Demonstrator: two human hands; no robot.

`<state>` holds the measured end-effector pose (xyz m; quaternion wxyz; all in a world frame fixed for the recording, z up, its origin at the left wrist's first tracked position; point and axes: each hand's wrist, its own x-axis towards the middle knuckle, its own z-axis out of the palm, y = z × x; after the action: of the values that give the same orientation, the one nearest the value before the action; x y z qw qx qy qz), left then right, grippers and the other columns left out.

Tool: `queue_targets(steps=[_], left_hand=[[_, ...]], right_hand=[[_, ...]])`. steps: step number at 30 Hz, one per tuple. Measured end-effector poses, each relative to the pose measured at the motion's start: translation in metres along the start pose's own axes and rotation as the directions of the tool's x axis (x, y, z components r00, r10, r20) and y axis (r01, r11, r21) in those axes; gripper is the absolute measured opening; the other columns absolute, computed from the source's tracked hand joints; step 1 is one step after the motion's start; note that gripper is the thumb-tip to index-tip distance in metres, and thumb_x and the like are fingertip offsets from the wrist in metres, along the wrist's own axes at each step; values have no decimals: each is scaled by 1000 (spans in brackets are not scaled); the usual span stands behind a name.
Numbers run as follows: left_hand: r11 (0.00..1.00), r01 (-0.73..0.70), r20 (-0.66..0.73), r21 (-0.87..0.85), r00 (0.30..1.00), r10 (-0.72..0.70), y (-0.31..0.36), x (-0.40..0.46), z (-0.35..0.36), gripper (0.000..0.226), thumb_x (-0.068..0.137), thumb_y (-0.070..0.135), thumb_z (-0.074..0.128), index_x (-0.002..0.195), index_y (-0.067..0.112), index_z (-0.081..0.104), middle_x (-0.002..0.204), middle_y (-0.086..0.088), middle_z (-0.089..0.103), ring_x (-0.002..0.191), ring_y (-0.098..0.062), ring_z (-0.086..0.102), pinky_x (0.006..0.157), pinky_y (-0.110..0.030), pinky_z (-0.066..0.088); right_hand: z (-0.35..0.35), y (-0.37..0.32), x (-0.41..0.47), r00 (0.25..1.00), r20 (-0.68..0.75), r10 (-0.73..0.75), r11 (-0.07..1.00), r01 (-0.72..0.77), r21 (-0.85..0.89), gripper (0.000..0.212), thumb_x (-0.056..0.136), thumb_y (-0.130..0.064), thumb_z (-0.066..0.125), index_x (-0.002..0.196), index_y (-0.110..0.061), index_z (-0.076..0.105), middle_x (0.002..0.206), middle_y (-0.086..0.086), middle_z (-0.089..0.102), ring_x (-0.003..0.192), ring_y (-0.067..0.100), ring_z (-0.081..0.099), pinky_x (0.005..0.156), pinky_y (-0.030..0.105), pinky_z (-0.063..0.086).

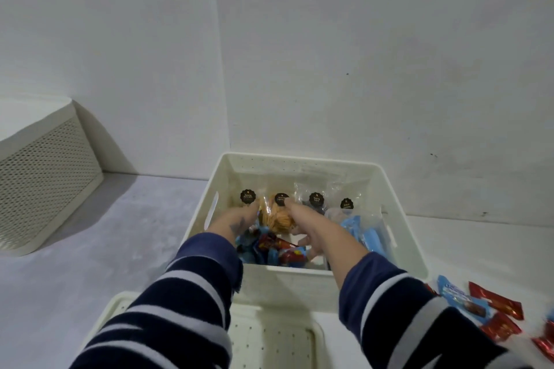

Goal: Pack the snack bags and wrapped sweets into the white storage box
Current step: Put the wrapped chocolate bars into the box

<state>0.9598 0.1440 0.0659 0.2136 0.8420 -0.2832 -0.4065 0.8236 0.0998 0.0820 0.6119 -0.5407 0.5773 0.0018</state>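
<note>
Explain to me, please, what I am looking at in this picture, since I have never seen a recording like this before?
There is no machine here. The single picture comes from a camera worn on a person's head, looking forward and down, so you see their own arms in striped sleeves reaching away from you.

Both hands are inside the white storage box, which stands on a pale surface by the wall. The left hand and right hand are on either side of a clear snack bag of orange snacks, one of a row of four bags with dark round labels. Whether they grip it or just steady it is unclear.

Wrapped sweets lie in the box's near part, blue packets at its right. More wrapped sweets wait outside on the right. A perforated white lid or tray lies nearest you, and another perforated white container stands at the left.
</note>
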Motion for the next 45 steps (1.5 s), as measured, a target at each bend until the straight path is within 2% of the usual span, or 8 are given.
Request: queue_targets(steps=[3,8,12,15,22,28,35,45], left_hand=[[999,-18,-10,41,1000,18,5,-5,-1,65,97,51,34,142,3,36,149,-17,36,133,-35,39,105,-40,34],[966,-127,16,224,992,127,26,-31,3,61,97,46,38,138,2,42,144,-16,43,126,-33,47,101,-38,41],[859,-308,87,409,950,299,60,-67,19,48,97,39,41,125,2,55,129,-15,56,114,-30,54,93,-35,43],[738,-427,149,522,898,415,94,-95,46,43,96,37,43,120,6,60,123,-13,60,109,-29,56,94,-37,45],[553,-609,249,569,768,591,166,-155,143,44,96,35,40,130,11,53,133,-8,54,119,-27,51,98,-36,42],[581,-686,266,439,717,645,193,-172,239,41,94,37,43,131,22,51,139,-4,50,123,-24,49,95,-32,39],[698,-568,184,437,816,548,142,-133,329,50,91,53,43,137,33,43,148,-7,33,129,-32,40,107,-45,35],[691,-367,31,622,894,447,45,-89,390,97,63,91,16,146,46,-7,160,-3,-8,144,-39,-1,114,-58,10]], right_hand=[[-3,-1,-4,1000,-24,-14,997,12,-75,65,96,-56,26,148,-17,28,149,12,38,135,34,36,106,51,33],[-21,0,-31,982,-122,-144,937,95,-336,47,94,-41,45,128,-10,51,87,3,54,73,17,51,66,34,45],[-60,5,-74,927,-182,-329,850,207,-484,28,95,-31,47,107,-11,62,106,6,61,86,20,53,65,25,44],[-103,19,-109,882,-225,-414,773,210,-598,33,95,-27,49,120,-9,62,123,7,61,105,22,56,80,27,46],[-207,87,-163,902,-328,-281,684,-51,-728,46,101,-28,35,141,-5,41,149,11,38,135,27,37,110,34,30],[-281,153,-175,914,-360,-188,679,-144,-720,48,102,-30,35,144,-7,35,153,9,33,139,27,32,114,35,26],[-333,248,-118,940,-313,-135,703,-132,-699,50,100,-35,35,146,-15,33,154,8,30,139,27,30,114,38,26],[-332,360,-15,876,-470,-108,766,-228,-601,75,79,-81,23,146,-48,11,160,4,-8,142,41,-21,111,64,-2]])
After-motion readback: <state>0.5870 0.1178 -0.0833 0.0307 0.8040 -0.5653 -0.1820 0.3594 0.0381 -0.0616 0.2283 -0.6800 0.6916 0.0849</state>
